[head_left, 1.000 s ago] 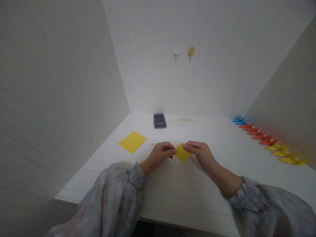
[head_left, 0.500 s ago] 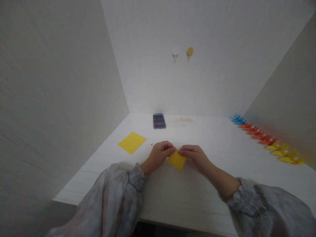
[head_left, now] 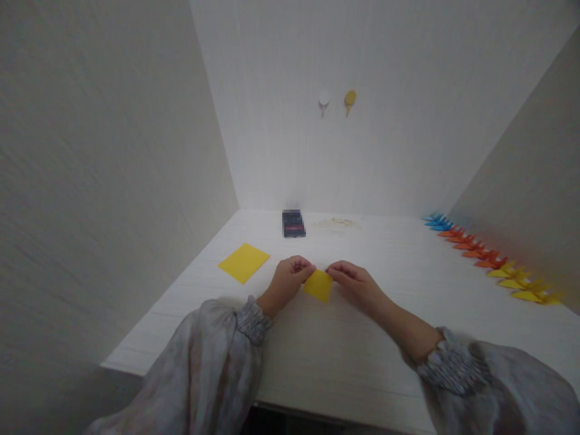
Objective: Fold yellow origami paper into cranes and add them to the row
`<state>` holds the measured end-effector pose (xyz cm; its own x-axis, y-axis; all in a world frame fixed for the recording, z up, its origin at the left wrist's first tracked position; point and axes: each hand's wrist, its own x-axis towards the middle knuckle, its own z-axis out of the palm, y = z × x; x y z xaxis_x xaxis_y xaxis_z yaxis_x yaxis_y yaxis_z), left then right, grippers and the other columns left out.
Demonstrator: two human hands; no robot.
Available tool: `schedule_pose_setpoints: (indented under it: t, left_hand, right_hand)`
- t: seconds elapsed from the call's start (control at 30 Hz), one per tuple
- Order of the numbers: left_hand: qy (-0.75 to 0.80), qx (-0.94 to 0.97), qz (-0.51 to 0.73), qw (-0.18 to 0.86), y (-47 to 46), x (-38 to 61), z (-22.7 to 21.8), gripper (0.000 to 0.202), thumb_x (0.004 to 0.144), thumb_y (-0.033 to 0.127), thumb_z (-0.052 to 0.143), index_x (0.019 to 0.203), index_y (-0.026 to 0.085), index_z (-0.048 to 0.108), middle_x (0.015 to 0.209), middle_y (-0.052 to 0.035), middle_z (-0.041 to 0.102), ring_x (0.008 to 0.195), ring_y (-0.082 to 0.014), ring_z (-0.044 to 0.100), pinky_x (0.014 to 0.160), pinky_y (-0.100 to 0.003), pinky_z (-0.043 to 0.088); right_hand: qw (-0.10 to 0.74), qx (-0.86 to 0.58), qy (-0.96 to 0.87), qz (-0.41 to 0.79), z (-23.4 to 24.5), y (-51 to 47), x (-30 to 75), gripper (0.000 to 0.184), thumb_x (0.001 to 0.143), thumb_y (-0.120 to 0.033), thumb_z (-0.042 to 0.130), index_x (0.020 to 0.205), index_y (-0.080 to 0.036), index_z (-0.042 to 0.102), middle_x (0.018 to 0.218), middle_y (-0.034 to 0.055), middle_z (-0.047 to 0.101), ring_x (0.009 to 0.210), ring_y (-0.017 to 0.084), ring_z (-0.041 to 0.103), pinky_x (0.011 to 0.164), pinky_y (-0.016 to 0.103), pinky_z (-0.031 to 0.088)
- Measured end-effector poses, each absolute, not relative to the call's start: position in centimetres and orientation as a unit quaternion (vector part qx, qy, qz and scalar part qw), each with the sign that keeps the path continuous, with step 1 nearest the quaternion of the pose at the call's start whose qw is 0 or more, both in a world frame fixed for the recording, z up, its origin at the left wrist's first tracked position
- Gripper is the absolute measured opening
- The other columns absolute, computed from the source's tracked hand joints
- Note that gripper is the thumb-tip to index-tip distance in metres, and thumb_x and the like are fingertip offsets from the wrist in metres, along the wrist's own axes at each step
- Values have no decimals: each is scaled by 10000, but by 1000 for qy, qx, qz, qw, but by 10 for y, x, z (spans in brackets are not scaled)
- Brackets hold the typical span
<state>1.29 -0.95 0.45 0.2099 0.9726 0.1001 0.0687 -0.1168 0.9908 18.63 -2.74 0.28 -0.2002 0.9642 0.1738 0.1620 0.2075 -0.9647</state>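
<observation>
A small yellow square of folded origami paper [head_left: 319, 286] is held between my two hands above the white table. My left hand [head_left: 290, 277] pinches its upper left corner between thumb and fingers. On the other side, my right hand [head_left: 353, 279] has thumb and forefinger closed on the upper right corner. The paper's lower corner points toward me. To the left of my left hand lies a larger yellow sheet [head_left: 244, 263], flat on the table.
A dark, pixelated rectangular object [head_left: 294, 224] lies near the back wall. Along the right wall runs a row of folded paper cranes [head_left: 483, 254] in blue, orange and yellow. A white hook [head_left: 323, 99] and a yellow hook [head_left: 350, 99] are on the back wall.
The small folded paper has shifted slightly left and turned a little. My fingers have moved apart from near its top middle toward its upper corners.
</observation>
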Motion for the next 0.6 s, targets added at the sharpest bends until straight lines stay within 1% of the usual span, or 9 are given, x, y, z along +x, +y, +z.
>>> schedule_pose_setpoints:
  t: [0.1, 0.2, 0.33, 0.43, 0.6]
  left_hand:
    - [422, 601, 429, 526, -13, 19, 2, 224, 619, 336, 624, 625, 137, 522, 541, 28, 505, 500, -79, 444, 502, -215, 349]
    - [416, 608, 422, 528, -13, 21, -1, 226, 632, 337, 616, 635, 138, 509, 537, 34, 485, 491, -70, 425, 494, -210, 338]
    - [409, 628, 420, 512, -11, 21, -4, 233, 664, 353, 595, 671, 139, 503, 582, 27, 498, 526, -71, 438, 502, -204, 346]
    - [401, 643, 401, 514, -9, 20, -5, 241, 671, 364, 590, 698, 136, 519, 602, 25, 508, 529, -68, 442, 503, -202, 349]
    - [402, 645, 351, 547, -9, 19, -4, 261, 662, 374, 596, 728, 129, 536, 591, 25, 510, 481, -59, 428, 475, -202, 343]
  right_hand:
    - [390, -462, -670, 431, 2, -31, 177, 195, 741, -353, 538, 694, -172, 591, 622, -10, 534, 573, 116, 456, 528, 238, 343]
    - [382, -466, -670, 435, 3, -32, 177, 220, 738, -351, 527, 624, -167, 570, 563, -20, 497, 532, 106, 425, 494, 231, 319]
    - [376, -468, -666, 443, 1, -30, 181, 260, 745, -376, 497, 629, -159, 579, 585, 1, 534, 556, 117, 454, 505, 234, 350]
    - [358, -483, -684, 413, 0, -29, 184, 276, 751, -378, 471, 649, -153, 596, 597, 14, 552, 561, 124, 465, 504, 236, 361]
    - [329, -501, -714, 361, 3, -28, 188, 253, 741, -340, 465, 654, -159, 620, 589, 24, 578, 551, 136, 488, 500, 243, 372]
